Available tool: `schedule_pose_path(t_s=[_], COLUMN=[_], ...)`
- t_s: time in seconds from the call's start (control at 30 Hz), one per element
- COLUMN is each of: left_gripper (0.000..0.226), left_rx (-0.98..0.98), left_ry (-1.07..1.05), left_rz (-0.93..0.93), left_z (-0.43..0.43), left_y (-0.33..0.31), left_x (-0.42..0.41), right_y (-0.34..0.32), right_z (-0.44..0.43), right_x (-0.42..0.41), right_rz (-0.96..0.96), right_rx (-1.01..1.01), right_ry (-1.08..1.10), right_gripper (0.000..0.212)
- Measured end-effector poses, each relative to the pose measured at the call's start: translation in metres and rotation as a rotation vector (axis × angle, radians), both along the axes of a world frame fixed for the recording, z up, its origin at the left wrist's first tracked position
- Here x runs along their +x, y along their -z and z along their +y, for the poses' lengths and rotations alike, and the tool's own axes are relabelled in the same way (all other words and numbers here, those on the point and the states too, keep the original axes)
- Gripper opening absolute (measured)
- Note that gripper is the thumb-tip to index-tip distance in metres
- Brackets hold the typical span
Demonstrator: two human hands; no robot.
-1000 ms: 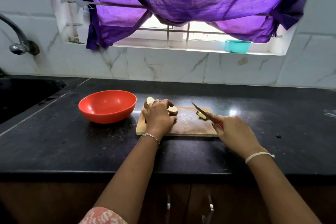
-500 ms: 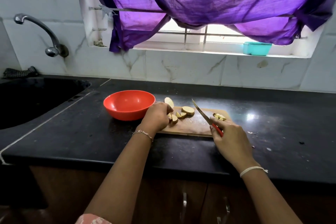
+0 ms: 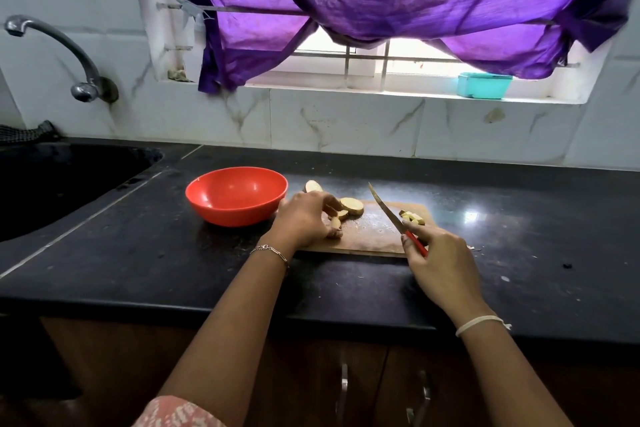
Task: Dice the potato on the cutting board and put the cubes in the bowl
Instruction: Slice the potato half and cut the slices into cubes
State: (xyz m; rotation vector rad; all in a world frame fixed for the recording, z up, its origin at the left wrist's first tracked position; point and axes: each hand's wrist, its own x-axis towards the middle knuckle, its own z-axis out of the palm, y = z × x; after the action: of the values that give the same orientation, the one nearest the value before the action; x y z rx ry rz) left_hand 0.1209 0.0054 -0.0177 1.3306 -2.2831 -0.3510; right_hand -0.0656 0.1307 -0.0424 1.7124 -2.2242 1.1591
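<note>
Shifted leftward, my left hand (image 3: 304,218) curls round potato slices (image 3: 351,206) mid-frame, just left of the raised knife (image 3: 386,211) my right hand (image 3: 443,263) grips.

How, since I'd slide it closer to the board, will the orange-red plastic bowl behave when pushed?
The round orange-red plastic bowl looks empty and thin-walled, so probably light. On the glossy black countertop it would likely slide easily. Its narrow base under a wide rim suggests a high push might tip it.
</note>
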Motion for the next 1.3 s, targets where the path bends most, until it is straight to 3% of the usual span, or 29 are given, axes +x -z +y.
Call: schedule_pose_path(t_s=[0.33, 0.63, 0.93, 1.3], left_gripper=[0.040, 0.038, 0.025, 0.026], left_rx=[0.128, 0.012, -0.062, -0.053], left_ry=[0.284, 0.190, 0.153, 0.124], left_rz=[0.168, 0.173, 0.015, 0.103], left_z=[0.013, 0.007, 0.004, 0.007], left_y=[0.002, 0.002, 0.000, 0.010], left_x=[-0.034, -0.060, -0.066, -0.074], right_y=[-0.002, -0.010, -0.011, -0.005], right_z=[0.005, 0.025, 0.031, 0.028], right_x=[-0.004, -0.011, -0.009, -0.006], right_rz=[-0.065, 0.147, 0.232, 0.330], right_rx=[0.037, 0.307, 0.309, 0.320], right_ry=[0.001, -0.002, -0.032, 0.035], right_gripper=[0.037, 0.055, 0.053, 0.059])
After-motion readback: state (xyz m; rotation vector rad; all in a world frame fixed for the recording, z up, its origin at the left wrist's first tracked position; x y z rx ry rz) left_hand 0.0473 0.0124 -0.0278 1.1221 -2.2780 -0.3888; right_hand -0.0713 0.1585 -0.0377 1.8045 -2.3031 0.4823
